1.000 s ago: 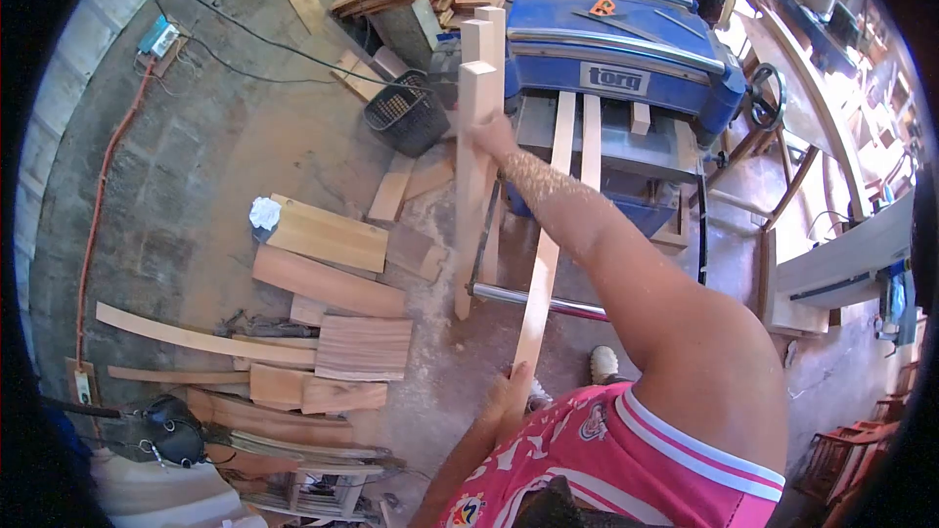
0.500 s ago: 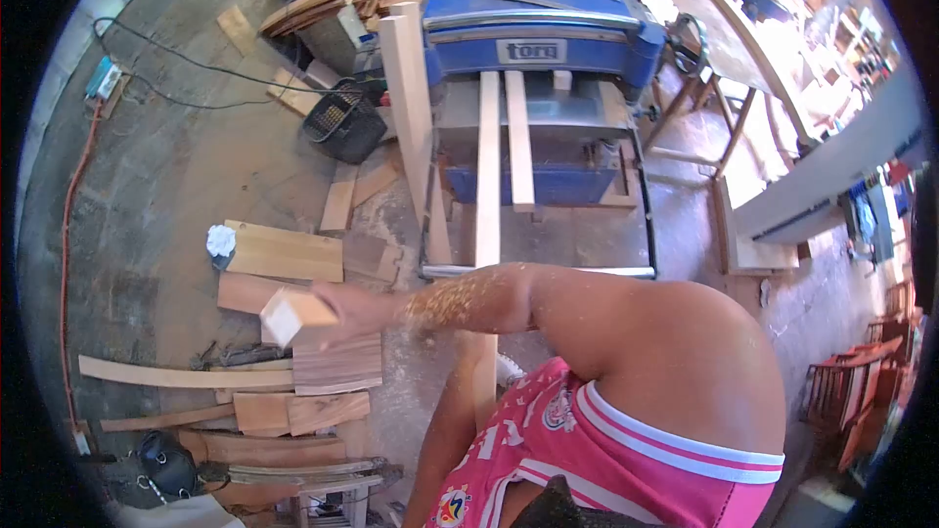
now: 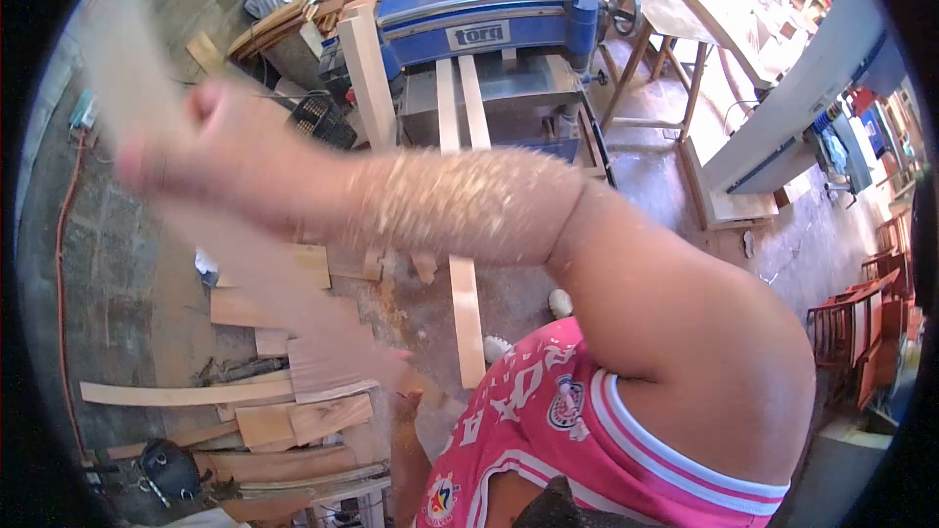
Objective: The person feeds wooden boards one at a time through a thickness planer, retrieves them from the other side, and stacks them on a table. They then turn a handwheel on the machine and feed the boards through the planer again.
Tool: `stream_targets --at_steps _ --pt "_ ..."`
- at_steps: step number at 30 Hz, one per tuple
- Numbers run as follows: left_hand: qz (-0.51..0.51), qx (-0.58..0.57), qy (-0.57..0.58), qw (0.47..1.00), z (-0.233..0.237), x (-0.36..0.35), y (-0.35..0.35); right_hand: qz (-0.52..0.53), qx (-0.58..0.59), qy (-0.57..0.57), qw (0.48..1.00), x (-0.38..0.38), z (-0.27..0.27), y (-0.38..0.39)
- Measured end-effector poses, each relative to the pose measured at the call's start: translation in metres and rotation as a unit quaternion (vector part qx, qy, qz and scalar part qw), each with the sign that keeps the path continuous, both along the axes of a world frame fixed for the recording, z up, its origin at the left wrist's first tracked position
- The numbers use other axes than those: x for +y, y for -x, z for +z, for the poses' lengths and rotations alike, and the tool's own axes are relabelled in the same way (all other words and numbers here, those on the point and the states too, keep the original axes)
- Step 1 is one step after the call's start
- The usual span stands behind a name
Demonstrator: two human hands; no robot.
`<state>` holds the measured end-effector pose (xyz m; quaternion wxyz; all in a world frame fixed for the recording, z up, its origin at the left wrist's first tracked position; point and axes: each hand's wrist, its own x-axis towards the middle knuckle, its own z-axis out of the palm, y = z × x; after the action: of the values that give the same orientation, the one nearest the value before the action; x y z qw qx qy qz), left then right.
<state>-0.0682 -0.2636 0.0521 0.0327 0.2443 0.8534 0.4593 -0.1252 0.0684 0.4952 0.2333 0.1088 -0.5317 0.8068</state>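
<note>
A long pale wooden board (image 3: 279, 288), smeared by motion, slants from the upper left down toward my body. My right hand (image 3: 230, 152) is closed around its upper part, and wood shavings coat that forearm. Low down, my left hand (image 3: 404, 399) is at the board's bottom end, its fingers partly hidden and blurred. Beyond my right forearm, a long wooden strip (image 3: 467, 318) and a second strip (image 3: 473, 98) lie side by side, their far ends at the blue planer (image 3: 479, 12). My forearm covers the middle of the long strip.
An upright timber (image 3: 367, 83) stands left of the planer, near a black basket (image 3: 325, 120). Several flat boards (image 3: 264, 425) cover the floor at lower left, beside a black bag (image 3: 168, 469). A worktable (image 3: 675, 10) and a grey post (image 3: 797, 88) stand to the right.
My right hand has swung up and left, and the board has turned from end-on to a long slant across the view. My left hand has shifted left. The camera view has turned slightly.
</note>
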Motion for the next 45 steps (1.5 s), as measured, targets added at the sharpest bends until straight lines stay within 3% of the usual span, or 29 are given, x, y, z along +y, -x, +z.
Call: stream_targets --at_steps 2,3,5,6,7,9,12,14,17,19,20,22,23,25,27,28,30,31,32,39,45 --pt "-0.1 -0.183 -0.089 0.974 0.061 0.035 -0.019 -0.018 0.025 -0.006 1.0 0.043 0.001 0.006" --pt "-0.088 -0.182 -0.091 0.975 0.08 0.047 -0.024 -0.053 0.022 0.022 0.998 0.066 -0.006 0.019" --pt "-0.118 -0.202 -0.06 0.971 0.112 0.06 -0.036 -0.02 0.054 0.121 0.991 0.112 -0.019 0.006" --pt "-0.113 -0.194 -0.06 0.973 0.126 0.062 -0.044 -0.048 0.009 0.138 0.989 0.138 -0.029 0.002" --pt "-0.124 -0.26 -0.073 0.955 0.138 0.067 -0.052 -0.093 -0.025 0.12 0.988 0.162 -0.041 -0.009" --pt "-0.102 -0.394 -0.108 0.907 0.159 0.079 -0.079 -0.085 -0.073 0.13 0.985 0.213 -0.082 -0.019" --pt "-0.075 -0.471 -0.087 0.875 0.184 0.117 -0.116 -0.079 -0.072 0.174 0.979 0.257 -0.175 -0.042" --pt "-0.085 -0.494 -0.085 0.861 0.177 0.15 -0.137 -0.039 -0.133 0.207 0.969 0.274 -0.238 -0.065" --pt "-0.061 -0.557 -0.049 0.827 0.143 0.197 -0.159 -0.11 -0.23 0.229 0.939 0.274 -0.298 -0.101" --pt "0.001 -0.661 -0.03 0.75 0.105 0.214 -0.168 -0.118 -0.259 0.263 0.922 0.292 -0.334 -0.106" --pt "0.006 -0.66 -0.029 0.751 0.101 0.222 -0.176 -0.129 -0.27 0.269 0.916 0.305 -0.345 -0.104" --pt "-0.038 -0.598 -0.005 0.8 0.096 0.228 -0.193 -0.166 -0.293 0.265 0.904 0.317 -0.366 -0.097" --pt "-0.038 -0.555 0.064 0.828 0.105 0.227 -0.205 -0.182 -0.32 0.255 0.894 0.327 -0.378 -0.09" --pt "-0.062 -0.535 0.201 0.818 0.083 0.184 -0.223 -0.2 -0.348 0.236 0.885 0.345 -0.414 -0.074" --pt "0.012 -0.646 0.106 0.756 0.114 0.183 -0.263 -0.205 -0.351 0.232 0.884 0.357 -0.428 -0.069" --pt "0.02 -0.649 0.105 0.753 0.101 0.164 -0.277 -0.206 -0.358 0.228 0.882 0.367 -0.45 -0.058" --pt "-0.095 -0.585 0.082 0.801 0.03 0.102 -0.314 -0.209 -0.37 0.194 0.884 0.385 -0.486 -0.041" --pt "0.003 -0.607 0.003 0.795 -0.023 0.049 -0.347 -0.199 -0.37 0.245 0.874 0.386 -0.476 -0.047" --pt "0.015 -0.615 0.004 0.788 -0.003 0.055 -0.356 -0.181 -0.368 0.262 0.873 0.394 -0.498 -0.037" --pt "0.063 -0.648 0.012 0.759 0.022 -0.001 -0.446 -0.104 -0.349 0.27 0.891 0.395 -0.495 -0.054" --pt "0.085 -0.644 0.015 0.76 0.046 -0.001 -0.457 -0.073 -0.369 0.271 0.886 0.386 -0.484 -0.052"
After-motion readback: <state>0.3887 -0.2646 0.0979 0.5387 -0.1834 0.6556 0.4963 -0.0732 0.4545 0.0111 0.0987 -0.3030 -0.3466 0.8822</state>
